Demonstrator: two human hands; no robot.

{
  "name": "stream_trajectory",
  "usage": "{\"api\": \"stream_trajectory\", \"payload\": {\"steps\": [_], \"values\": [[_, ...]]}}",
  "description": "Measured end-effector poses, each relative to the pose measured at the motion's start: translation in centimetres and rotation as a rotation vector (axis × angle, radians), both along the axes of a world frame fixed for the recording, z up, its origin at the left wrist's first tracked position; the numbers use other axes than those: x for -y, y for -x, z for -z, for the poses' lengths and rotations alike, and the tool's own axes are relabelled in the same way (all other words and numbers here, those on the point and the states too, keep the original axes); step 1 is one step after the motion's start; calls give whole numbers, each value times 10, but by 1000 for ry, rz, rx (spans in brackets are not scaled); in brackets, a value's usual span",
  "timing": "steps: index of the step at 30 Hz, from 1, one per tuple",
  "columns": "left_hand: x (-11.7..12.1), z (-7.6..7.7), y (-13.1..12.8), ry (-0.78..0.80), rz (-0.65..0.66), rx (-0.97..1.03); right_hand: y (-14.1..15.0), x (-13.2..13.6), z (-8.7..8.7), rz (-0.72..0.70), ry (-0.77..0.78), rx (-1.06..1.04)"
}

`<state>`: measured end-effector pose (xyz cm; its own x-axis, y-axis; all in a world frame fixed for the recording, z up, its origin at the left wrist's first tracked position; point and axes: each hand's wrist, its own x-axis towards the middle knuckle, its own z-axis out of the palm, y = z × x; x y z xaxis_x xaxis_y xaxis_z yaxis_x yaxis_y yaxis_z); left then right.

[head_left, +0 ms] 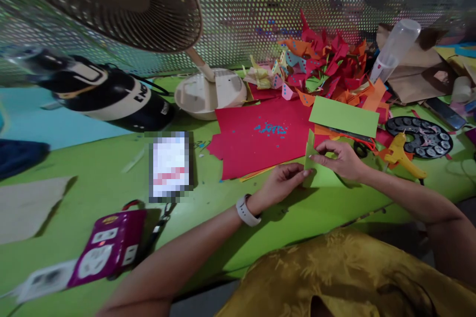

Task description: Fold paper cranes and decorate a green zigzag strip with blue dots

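Observation:
Between my hands stands a sheet of green paper (309,151), with a narrow folded strip along its left side. My left hand (285,180), with a pale watch band at the wrist, pinches the lower end of that strip. Higher up, the thumb and fingers of my right hand (336,158) close on the same paper. Just beyond lies a red paper sheet (238,143) with small blue bits (270,129) scattered on it. A flat green paper rectangle (344,117) rests behind my right hand, over orange paper and a pair of scissors (360,148), partly hidden.
A heap of folded coloured paper shapes (327,59) sits at the back by the perforated screen. To the right are a yellow glue gun (401,153), a black palette (431,138) and a phone (445,112). Leftward stand a fan (208,91), a black bottle (115,98) and a purple power strip (107,242).

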<state>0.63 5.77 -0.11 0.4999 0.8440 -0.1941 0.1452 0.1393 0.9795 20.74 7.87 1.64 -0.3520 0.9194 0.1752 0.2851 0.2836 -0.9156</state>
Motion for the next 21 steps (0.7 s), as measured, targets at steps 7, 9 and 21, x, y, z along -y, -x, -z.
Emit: {"api": "stream_trajectory", "payload": {"steps": [7, 9, 21], "values": [[-9, 8, 4, 17, -406, 162, -21, -23, 5, 123, 55, -274], [-14, 14, 5, 41, -520, 257, -25, -29, 14, 173, 90, -325], [-17, 14, 1, 57, -443, 311, -3, -16, 37, 44, 328, -408]]}}
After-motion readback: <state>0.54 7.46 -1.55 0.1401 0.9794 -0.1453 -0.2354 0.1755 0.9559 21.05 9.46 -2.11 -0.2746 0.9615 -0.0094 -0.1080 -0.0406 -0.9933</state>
